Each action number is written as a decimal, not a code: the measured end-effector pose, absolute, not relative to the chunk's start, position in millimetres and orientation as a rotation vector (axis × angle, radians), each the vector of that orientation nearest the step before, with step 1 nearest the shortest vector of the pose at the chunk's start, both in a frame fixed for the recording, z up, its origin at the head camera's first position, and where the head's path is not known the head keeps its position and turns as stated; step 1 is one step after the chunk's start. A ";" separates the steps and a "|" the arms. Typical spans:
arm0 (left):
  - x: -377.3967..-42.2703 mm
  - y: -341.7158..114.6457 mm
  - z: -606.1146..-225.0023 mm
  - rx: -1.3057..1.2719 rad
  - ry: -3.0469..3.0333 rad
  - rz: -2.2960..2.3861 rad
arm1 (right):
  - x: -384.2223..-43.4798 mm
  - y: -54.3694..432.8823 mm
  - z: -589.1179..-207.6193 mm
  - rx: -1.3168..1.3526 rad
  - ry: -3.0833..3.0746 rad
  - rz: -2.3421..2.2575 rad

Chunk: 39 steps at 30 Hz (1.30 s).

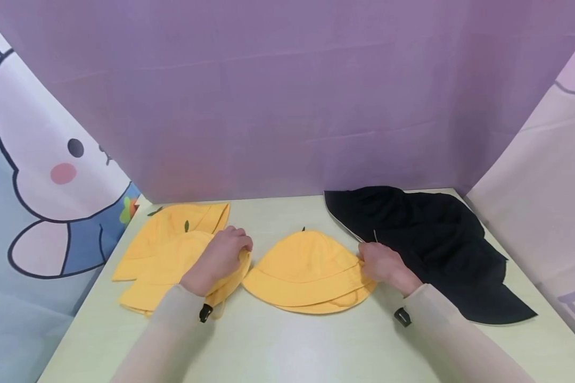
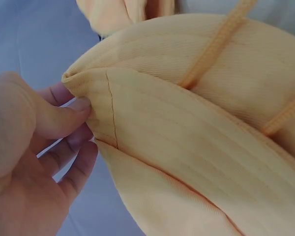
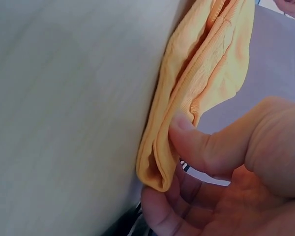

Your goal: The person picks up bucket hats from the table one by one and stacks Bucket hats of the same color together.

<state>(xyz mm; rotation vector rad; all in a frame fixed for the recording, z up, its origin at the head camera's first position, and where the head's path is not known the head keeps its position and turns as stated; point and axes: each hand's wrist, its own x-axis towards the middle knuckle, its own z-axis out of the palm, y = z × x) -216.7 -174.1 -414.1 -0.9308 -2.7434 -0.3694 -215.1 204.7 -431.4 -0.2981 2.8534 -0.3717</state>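
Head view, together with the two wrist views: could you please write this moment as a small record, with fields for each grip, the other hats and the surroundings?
Left grip: pinches the edge of the front left yellow hat
Right grip: pinches the middle yellow hat at its right edge
Partly covered: back left yellow hat, behind the front one
On the right: overlapping black hats; exact count unclear
Surface: pale tabletop
Backdrop: purple cloth

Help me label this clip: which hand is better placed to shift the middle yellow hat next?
Probably the right hand: it pinches the middle yellow hat by its brim, while the left hand grips another yellow hat.
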 end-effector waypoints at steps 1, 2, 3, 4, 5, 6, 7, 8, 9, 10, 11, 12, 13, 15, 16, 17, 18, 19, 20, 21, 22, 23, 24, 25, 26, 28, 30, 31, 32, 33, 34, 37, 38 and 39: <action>-215.1 -170.0 -414.4 -0.938 -2.759 -0.365 | -215.0 204.2 -431.4 -0.295 2.853 -0.365; -213.6 -165.9 -415.0 -0.943 -2.773 -0.357 | -215.4 204.0 -432.0 -0.293 2.852 -0.359; -212.3 -162.1 -415.7 -0.948 -2.785 -0.348 | -215.4 203.8 -432.1 -0.292 2.852 -0.356; -210.8 -158.1 -416.1 -0.955 -2.791 -0.341 | -215.6 203.9 -432.4 -0.293 2.853 -0.353; -209.7 -154.5 -417.2 -0.960 -2.796 -0.335 | -215.8 203.9 -432.6 -0.290 2.853 -0.349; -208.8 -151.0 -418.5 -0.969 -2.795 -0.330 | -215.7 203.9 -432.5 -0.290 2.855 -0.346; -207.9 -147.3 -419.9 -0.983 -2.792 -0.329 | -215.6 203.9 -432.6 -0.287 2.854 -0.341; -207.1 -143.9 -421.4 -0.998 -2.788 -0.323 | -215.4 203.9 -432.8 -0.287 2.854 -0.339; -206.6 -140.7 -423.0 -1.013 -2.785 -0.315 | -215.0 204.2 -432.7 -0.287 2.854 -0.337; -205.9 -138.2 -424.5 -1.025 -2.783 -0.308 | -215.1 203.7 -432.9 -0.287 2.851 -0.334; -205.3 -136.1 -426.4 -1.034 -2.783 -0.301 | -215.0 203.1 -433.0 -0.288 2.851 -0.330; -204.7 -134.2 -427.9 -1.040 -2.787 -0.292 | -214.9 202.4 -432.8 -0.291 2.850 -0.330; -204.4 -132.9 -429.6 -1.044 -2.791 -0.279 | -214.9 202.0 -432.9 -0.296 2.849 -0.331; -203.9 -131.3 -432.9 -1.040 -2.805 -0.253 | -215.0 201.5 -433.0 -0.304 2.850 -0.337; -203.8 -130.6 -433.9 -1.036 -2.810 -0.250 | -215.0 201.3 -433.0 -0.306 2.852 -0.335; -203.8 -130.2 -434.7 -1.035 -2.814 -0.247 | -214.8 201.4 -432.8 -0.302 2.854 -0.338; -203.9 -129.9 -435.2 -1.035 -2.818 -0.246 | -214.5 201.5 -432.4 -0.294 2.853 -0.341; -204.0 -129.6 -435.2 -1.037 -2.819 -0.252 | -214.2 202.1 -432.3 -0.287 2.855 -0.340; -203.9 -129.7 -435.1 -1.037 -2.824 -0.271 | -213.6 202.3 -431.7 -0.280 2.858 -0.340; -203.7 -130.2 -434.5 -1.036 -2.827 -0.295 | -213.0 202.5 -431.2 -0.278 2.862 -0.334; -203.2 -131.1 -433.5 -1.031 -2.832 -0.319 | -212.5 202.4 -430.4 -0.278 2.866 -0.330; -202.5 -132.8 -433.0 -1.023 -2.839 -0.340 | -212.1 202.1 -429.4 -0.279 2.869 -0.332; -201.7 -135.1 -431.9 -1.014 -2.845 -0.367 | -211.6 201.3 -428.1 -0.286 2.874 -0.323; -201.1 -137.3 -431.5 -1.005 -2.850 -0.386 | -210.6 200.7 -426.8 -0.291 2.881 -0.305; -200.4 -140.1 -430.7 -0.991 -2.855 -0.405 | -209.5 199.8 -425.5 -0.295 2.894 -0.280; -198.8 -147.9 -428.7 -0.956 -2.860 -0.419 | -207.9 196.4 -423.0 -0.308 2.923 -0.226; -197.7 -157.3 -426.5 -0.926 -2.854 -0.423 | -206.4 190.9 -420.3 -0.336 2.962 -0.164; -197.4 -162.1 -425.1 -0.908 -2.852 -0.423 | -205.4 187.5 -418.9 -0.355 2.982 -0.136; -197.3 -166.9 -423.3 -0.889 -2.851 -0.425 | -204.7 183.8 -417.7 -0.382 3.002 -0.121; -197.6 -172.1 -422.2 -0.871 -2.847 -0.426 | -204.1 179.5 -416.3 -0.414 3.023 -0.118; -198.2 -177.3 -421.0 -0.857 -2.843 -0.423 | -203.6 174.4 -414.7 -0.442 3.039 -0.115; -200.0 -194.1 -418.0 -0.790 -2.846 -0.421 | -203.4 156.4 -410.9 -0.537 3.065 -0.171; -200.5 -200.4 -417.8 -0.765 -2.847 -0.420 | -203.4 149.8 -410.1 -0.569 3.061 -0.223; -200.6 -207.0 -417.6 -0.739 -2.849 -0.426 | -203.4 143.1 -409.4 -0.596 3.047 -0.286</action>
